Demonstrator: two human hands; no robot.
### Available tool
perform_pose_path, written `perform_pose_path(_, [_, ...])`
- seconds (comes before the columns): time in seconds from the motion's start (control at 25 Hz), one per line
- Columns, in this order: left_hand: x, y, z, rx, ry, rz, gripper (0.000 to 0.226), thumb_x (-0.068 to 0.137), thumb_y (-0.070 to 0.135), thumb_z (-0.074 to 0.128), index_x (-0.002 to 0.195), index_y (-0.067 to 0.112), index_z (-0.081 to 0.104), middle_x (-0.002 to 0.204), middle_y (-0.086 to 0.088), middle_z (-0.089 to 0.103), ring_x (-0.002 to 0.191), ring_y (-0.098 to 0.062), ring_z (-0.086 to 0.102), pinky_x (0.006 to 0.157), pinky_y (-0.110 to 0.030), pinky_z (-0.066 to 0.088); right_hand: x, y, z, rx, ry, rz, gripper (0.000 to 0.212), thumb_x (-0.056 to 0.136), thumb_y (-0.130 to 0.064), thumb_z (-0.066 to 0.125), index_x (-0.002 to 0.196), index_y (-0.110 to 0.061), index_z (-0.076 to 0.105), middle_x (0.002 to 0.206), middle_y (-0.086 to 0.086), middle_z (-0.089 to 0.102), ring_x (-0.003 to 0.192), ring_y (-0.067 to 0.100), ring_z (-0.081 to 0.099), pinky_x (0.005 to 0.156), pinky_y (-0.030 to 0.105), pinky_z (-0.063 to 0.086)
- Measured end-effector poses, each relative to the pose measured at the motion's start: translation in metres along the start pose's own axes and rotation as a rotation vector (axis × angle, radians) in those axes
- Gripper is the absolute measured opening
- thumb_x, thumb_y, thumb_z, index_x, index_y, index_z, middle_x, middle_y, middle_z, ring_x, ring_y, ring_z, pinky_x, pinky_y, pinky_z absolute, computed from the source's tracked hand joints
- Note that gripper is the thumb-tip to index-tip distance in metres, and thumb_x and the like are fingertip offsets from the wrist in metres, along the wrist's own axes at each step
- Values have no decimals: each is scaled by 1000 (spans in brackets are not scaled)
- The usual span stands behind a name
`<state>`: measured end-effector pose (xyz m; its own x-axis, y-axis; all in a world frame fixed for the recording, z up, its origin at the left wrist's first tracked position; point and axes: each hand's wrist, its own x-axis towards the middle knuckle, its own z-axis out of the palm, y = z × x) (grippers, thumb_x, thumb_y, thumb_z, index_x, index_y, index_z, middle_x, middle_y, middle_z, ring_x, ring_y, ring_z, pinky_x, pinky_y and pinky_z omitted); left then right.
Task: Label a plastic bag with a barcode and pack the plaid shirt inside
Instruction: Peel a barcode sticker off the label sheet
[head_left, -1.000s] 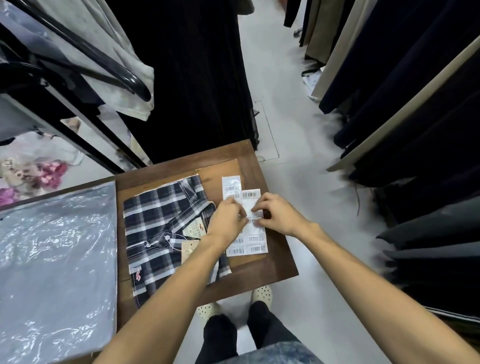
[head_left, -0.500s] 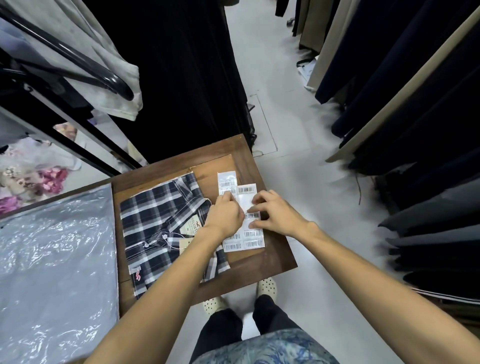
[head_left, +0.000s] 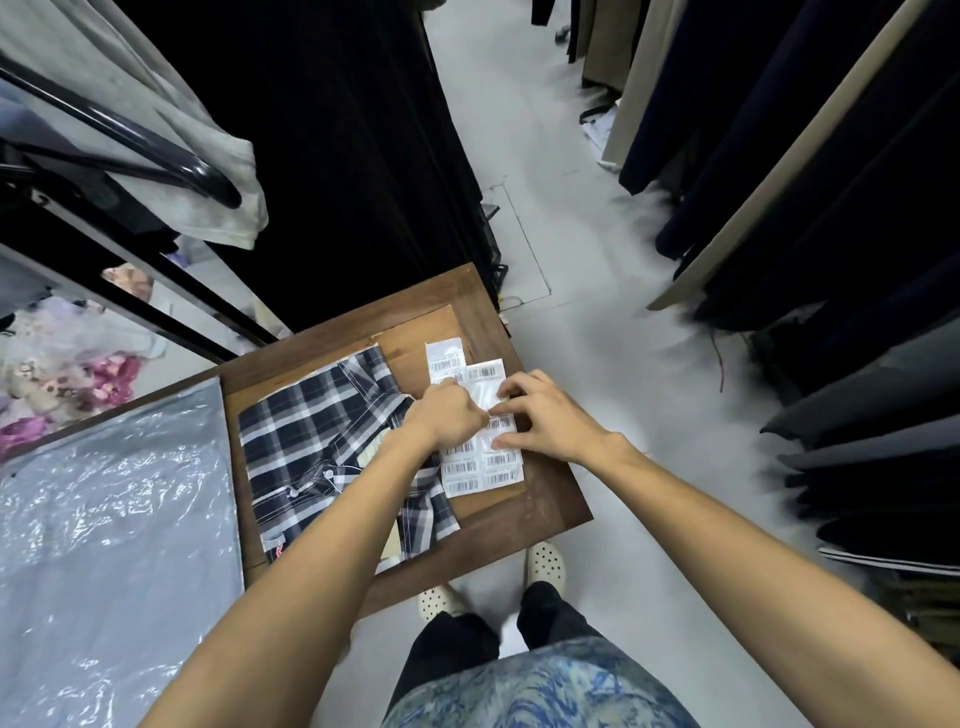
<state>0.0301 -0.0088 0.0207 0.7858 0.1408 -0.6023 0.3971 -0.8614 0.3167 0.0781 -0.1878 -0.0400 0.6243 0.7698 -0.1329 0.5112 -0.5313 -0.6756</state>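
A folded navy-and-white plaid shirt lies on the small wooden table. To its right lies a white sheet of barcode labels, with a second strip of labels behind it. My left hand is curled over the sheet's left edge, its fingertips pinched at a label near the middle. My right hand pins the sheet down with spread fingertips. A stack of clear plastic bags lies flat to the left of the shirt.
Dark garments hang on the right and behind the table. A black rack bar with a grey garment is at the upper left. Grey floor runs between the racks. My feet stand at the table's near edge.
Both hands stay on the label sheet. My left hand's fingertips have shifted slightly toward the sheet's middle, and my right fingers have spread out flatter. The camera has tilted down a little.
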Motion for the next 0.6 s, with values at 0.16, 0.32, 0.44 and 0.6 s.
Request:
perform_pose_path(0.16, [-1, 1, -1, -30, -21, -21, 50, 92, 27, 61, 48, 15, 40, 64, 0, 37, 60, -19, 39, 67, -38, 41, 0, 2, 1, -6, 4, -11, 48, 80, -43, 82, 120, -18, 75, 122, -1, 57, 118, 18, 45, 102, 33, 44])
perform_pose_path(0.32, [-2, 0, -2, -111, -46, -56, 48, 91, 27, 63, 51, 15, 41, 61, 0, 41, 59, -21, 40, 62, -35, 37, -2, 3, 2, 4, 13, -20, 49, 80, -44, 81, 121, -18, 75, 123, -1, 56, 118, 18, 45, 102, 31, 43])
perform_pose_path(0.44, [-5, 2, -5, -199, -78, -60, 42, 90, 27, 65, 56, 16, 43, 59, -1, 42, 62, -22, 38, 62, -35, 34, -2, 3, 2, 7, 15, -19, 49, 80, -44, 81, 121, -18, 75, 123, -2, 56, 117, 17, 44, 101, 31, 44])
perform_pose_path(0.6, [-11, 1, -11, -243, -90, -25, 27, 90, 28, 65, 72, 12, 53, 67, -5, 42, 68, -21, 39, 61, -33, 31, -2, 3, 1, 17, 4, -1, 54, 79, -45, 82, 124, -16, 73, 124, -2, 56, 118, 16, 44, 103, 32, 43])
